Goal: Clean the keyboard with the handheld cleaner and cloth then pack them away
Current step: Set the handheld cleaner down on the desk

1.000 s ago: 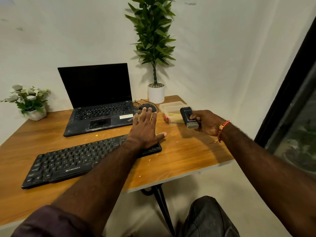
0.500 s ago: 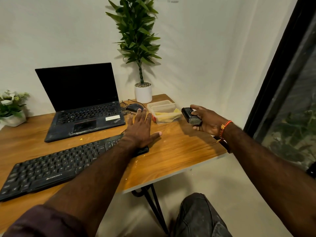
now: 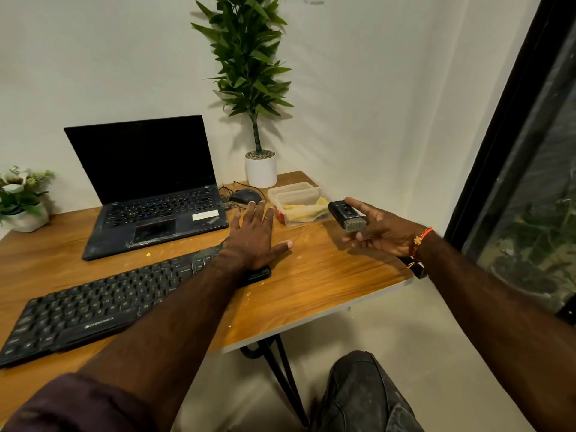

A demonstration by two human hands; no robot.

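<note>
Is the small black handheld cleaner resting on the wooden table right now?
No, the right hand holds the black handheld cleaner above the wooden table.

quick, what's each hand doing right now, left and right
Left hand: open, fingers straight, resting flat on the right end of the black external keyboard.
Right hand: holding the small black handheld cleaner with a bristle head.
</note>
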